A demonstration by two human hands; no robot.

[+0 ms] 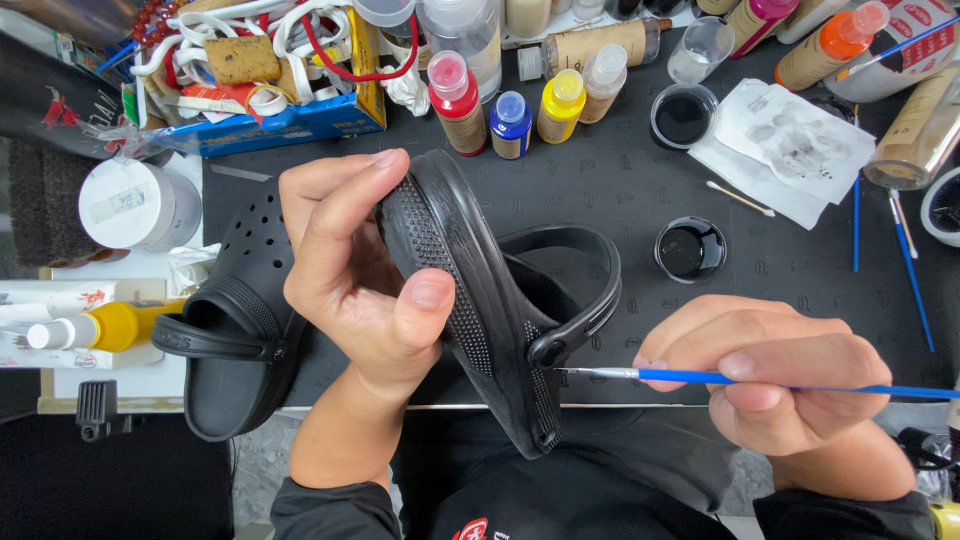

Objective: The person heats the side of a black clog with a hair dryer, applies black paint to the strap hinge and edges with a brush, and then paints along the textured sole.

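Black rubbery clog [470,300], nubby-edged, clamped in left hand [350,270]; right hand [780,375] fingers pinched on thin blue brush [760,380].

Counted here are two black clogs, one held up [480,300] and one lying flat [235,330], three small paint bottles in red [458,100], blue [510,122] and yellow [560,104], two round pots of black paint [683,115] [690,249], and one cotton swab [740,199].
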